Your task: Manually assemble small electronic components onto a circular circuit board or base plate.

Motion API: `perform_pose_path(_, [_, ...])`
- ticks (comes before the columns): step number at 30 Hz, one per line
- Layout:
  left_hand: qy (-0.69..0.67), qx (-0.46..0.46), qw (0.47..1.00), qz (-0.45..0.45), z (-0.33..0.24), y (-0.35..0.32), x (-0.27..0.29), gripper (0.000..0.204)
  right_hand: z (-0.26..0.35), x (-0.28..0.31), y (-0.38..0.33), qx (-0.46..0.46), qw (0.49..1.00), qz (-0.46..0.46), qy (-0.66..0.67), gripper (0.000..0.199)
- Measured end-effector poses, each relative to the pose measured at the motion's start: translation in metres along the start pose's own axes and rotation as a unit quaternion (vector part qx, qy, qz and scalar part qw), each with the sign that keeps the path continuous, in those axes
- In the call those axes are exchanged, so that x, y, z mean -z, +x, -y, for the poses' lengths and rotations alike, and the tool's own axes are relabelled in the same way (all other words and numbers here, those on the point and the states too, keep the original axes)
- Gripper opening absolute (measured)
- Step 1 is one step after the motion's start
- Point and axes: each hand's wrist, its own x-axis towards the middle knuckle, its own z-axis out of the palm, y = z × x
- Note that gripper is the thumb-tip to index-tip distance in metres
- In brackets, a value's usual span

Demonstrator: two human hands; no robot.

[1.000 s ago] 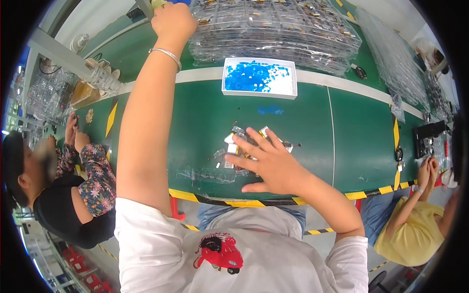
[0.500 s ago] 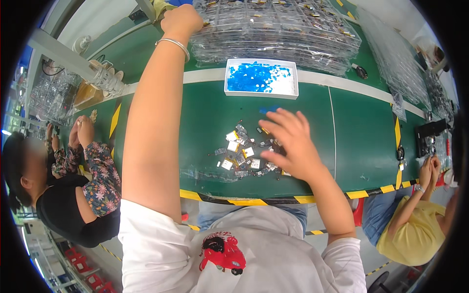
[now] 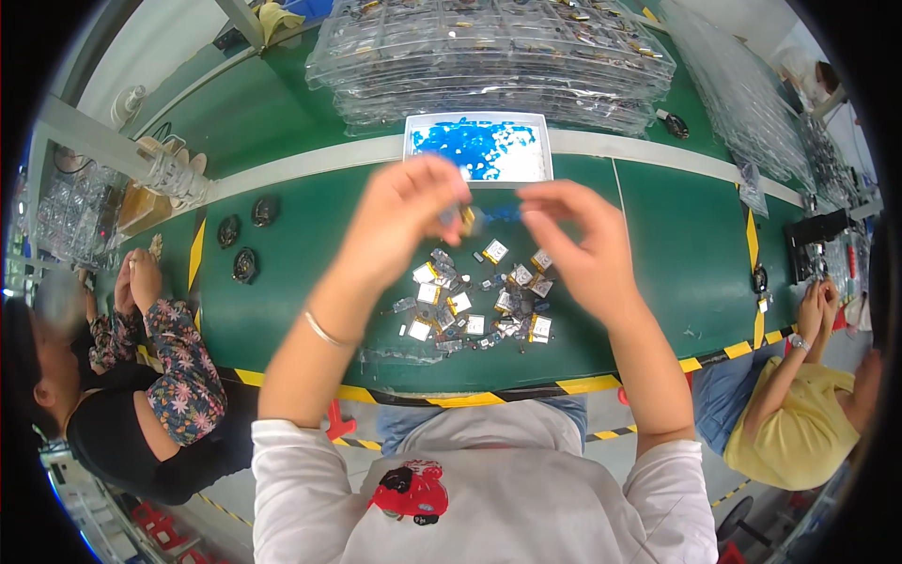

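Note:
My left hand (image 3: pixel 407 211), a bracelet at its wrist, is closed in a pinch in front of the white box. Between its fingertips is a small electronic part (image 3: pixel 469 222) with a yellow patch, blurred by motion. My right hand (image 3: pixel 583 235) faces it from the right, thumb and fingers apart, with nothing visible between them. Small blue pieces (image 3: pixel 504 213) lie on the green table between the hands. Just nearer to me is a loose pile of small circuit parts with silver-white battery cells (image 3: pixel 458 303).
A white box (image 3: pixel 526 169) of blue pieces stands behind my hands, before stacked clear plastic trays (image 3: pixel 489 66). Several black coiled parts (image 3: pixel 244 265) lie at the left. Co-workers sit at both sides; yellow-black tape (image 3: pixel 465 399) edges the table.
My left hand has come back from the far trays to the middle, now pinching a small part. My right hand has shifted slightly right, off the pile. The view has turned a little.

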Motion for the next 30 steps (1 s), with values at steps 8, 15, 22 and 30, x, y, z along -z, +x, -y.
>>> perform_pose_path(8, [-0.052,0.078,0.996,-0.014,0.043,-0.019,-0.011,0.009,-0.015,-0.032,-0.012,-0.14,0.967,0.029,0.212,0.01])
perform_pose_path(15, [-0.042,0.081,0.996,0.006,0.044,-0.024,-0.014,0.01,-0.021,-0.032,-0.014,-0.166,0.951,0.058,0.254,0.011])
perform_pose_path(22, [0.006,0.096,0.995,0.003,0.039,-0.029,-0.019,0.012,-0.023,-0.035,-0.014,-0.063,0.995,0.034,0.065,0.01])
perform_pose_path(30, [-0.006,0.077,0.997,0.008,0.035,-0.033,-0.021,0.01,-0.022,-0.029,-0.009,0.022,0.999,0.039,0.021,0.011])
